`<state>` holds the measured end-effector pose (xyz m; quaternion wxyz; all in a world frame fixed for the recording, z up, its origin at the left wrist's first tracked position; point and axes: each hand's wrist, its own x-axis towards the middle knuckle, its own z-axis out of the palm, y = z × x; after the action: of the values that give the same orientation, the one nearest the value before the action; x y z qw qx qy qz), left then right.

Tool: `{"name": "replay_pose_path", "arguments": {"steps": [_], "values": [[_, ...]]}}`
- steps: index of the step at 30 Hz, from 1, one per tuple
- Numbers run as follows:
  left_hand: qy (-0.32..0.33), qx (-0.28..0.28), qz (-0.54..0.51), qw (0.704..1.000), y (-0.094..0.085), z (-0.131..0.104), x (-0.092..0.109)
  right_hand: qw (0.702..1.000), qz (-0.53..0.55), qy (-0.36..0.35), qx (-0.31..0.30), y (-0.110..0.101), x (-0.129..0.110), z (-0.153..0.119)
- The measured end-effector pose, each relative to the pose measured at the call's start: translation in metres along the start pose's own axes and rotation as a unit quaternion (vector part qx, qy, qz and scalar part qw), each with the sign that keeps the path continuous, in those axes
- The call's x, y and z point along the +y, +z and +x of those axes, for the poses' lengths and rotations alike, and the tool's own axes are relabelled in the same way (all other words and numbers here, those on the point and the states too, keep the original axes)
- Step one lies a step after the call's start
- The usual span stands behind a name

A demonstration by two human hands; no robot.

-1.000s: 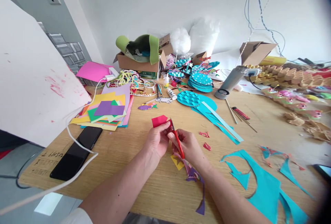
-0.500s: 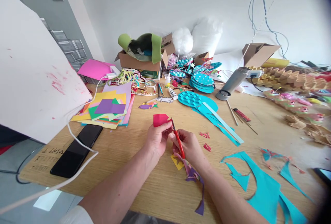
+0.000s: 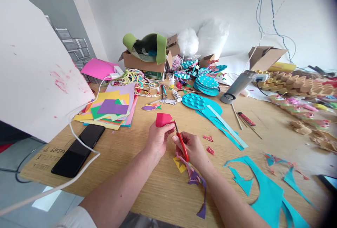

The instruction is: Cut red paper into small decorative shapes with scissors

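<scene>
Pinched in my left hand (image 3: 159, 138) is a small piece of red paper (image 3: 163, 119), held up over the middle of the table. My right hand (image 3: 193, 149) is closed around red-handled scissors (image 3: 182, 145), whose dark blades point away from me and meet the paper's right edge. Whether the blades are parted is too small to tell. Under the right hand lie purple and pink paper scraps (image 3: 196, 177) and a yellow scrap (image 3: 179, 164). Two small red scraps (image 3: 210, 150) rest just right of that hand.
Blue paper offcuts (image 3: 268, 193) spread across the right front. A black phone (image 3: 79, 150) with a white cable over it lies left, near stacked coloured paper (image 3: 113, 108). Behind stand a glue bottle (image 3: 177, 96), a grey flask (image 3: 238, 87) and a cardboard box (image 3: 142, 63).
Both hands stay almost in place. The red paper has tilted and curled slightly, and the scissors remain at its right edge. The whole view has shifted a little.
</scene>
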<state>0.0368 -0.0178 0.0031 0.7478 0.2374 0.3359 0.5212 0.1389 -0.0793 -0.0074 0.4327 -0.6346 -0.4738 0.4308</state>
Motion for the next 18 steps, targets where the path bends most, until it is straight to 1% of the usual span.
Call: {"name": "replay_pose_path", "arguments": {"steps": [5,11,18], "values": [[0.012,-0.007,0.016,1.0,0.0006,-0.0002,0.0006,1.0,0.005,-0.002,-0.006,-0.0007,-0.0019,-0.0011],[0.009,-0.011,0.021,1.0,0.0,0.0,0.0,1.0,0.007,-0.003,-0.008,-0.0009,-0.002,-0.0016],[0.007,-0.033,0.026,0.999,-0.0018,0.0022,0.0008,1.0,0.016,-0.006,-0.006,-0.0002,-0.0019,-0.0012]]}}
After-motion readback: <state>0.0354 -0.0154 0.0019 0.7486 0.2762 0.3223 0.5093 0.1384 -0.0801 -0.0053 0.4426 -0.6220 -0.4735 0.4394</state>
